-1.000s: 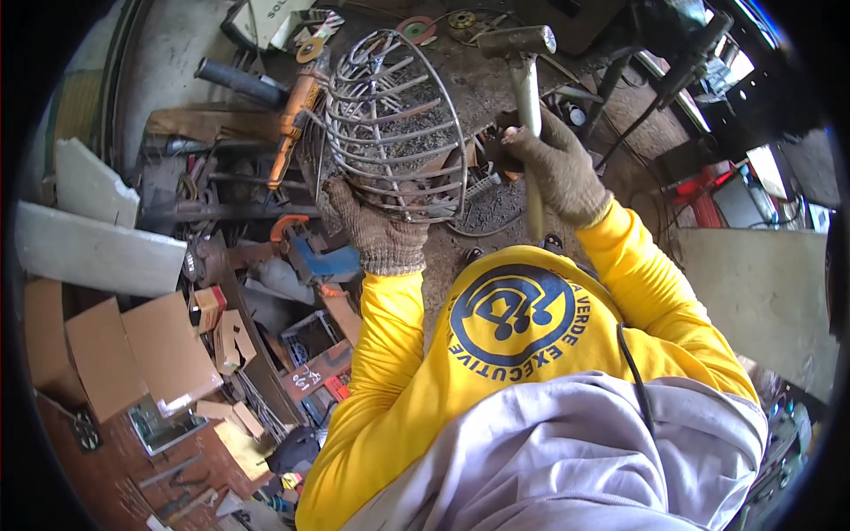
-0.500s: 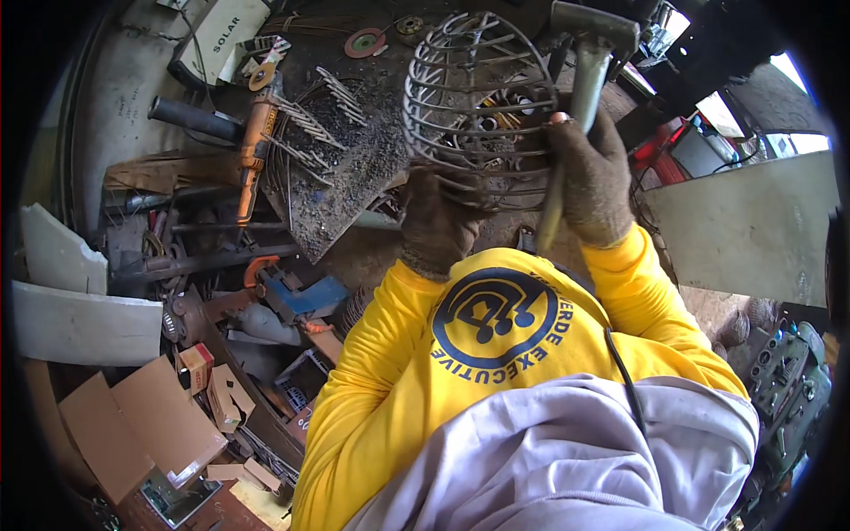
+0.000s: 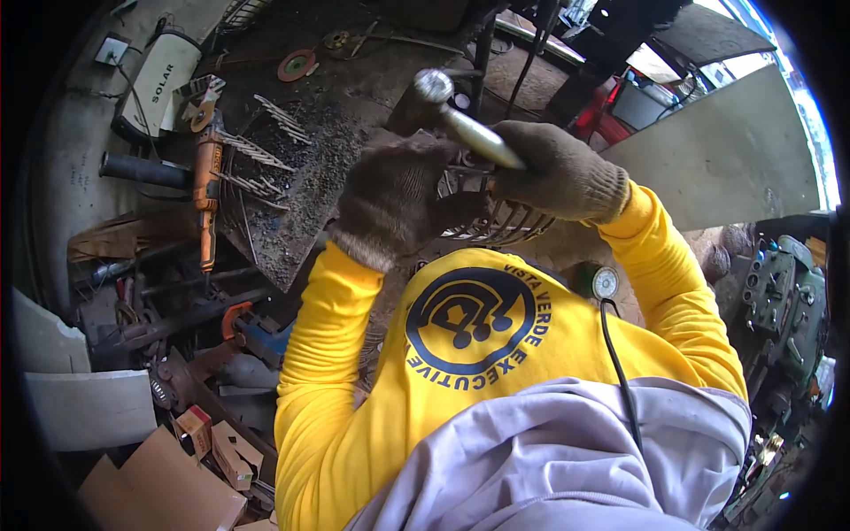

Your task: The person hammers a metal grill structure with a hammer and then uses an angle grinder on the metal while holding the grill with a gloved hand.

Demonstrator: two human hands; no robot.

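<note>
My right hand (image 3: 560, 168), in a brown knit glove, is closed round the handle of a hammer (image 3: 482, 140). The hammer's head points up and to the left, above my left hand. My left hand (image 3: 390, 193), gloved alike, grips a curved cage of metal rods (image 3: 509, 221) in front of my chest. Most of that rod cage is hidden behind both gloves, with its bent bars showing between and below them. Some blur on the left glove hides where its fingers end.
An orange angle grinder (image 3: 208, 190) lies at the left edge of a grit-covered plate (image 3: 297, 190), beside several short twisted rods (image 3: 252, 150). Farther back lies a red-rimmed disc (image 3: 297, 65). A pale board (image 3: 726, 159) leans at right; a green machine (image 3: 779, 292) stands nearer.
The rod cage has been turned and lowered toward my chest. My right hand has swung the hammer from upright to slanting left, and my left hand has shifted left and up.
</note>
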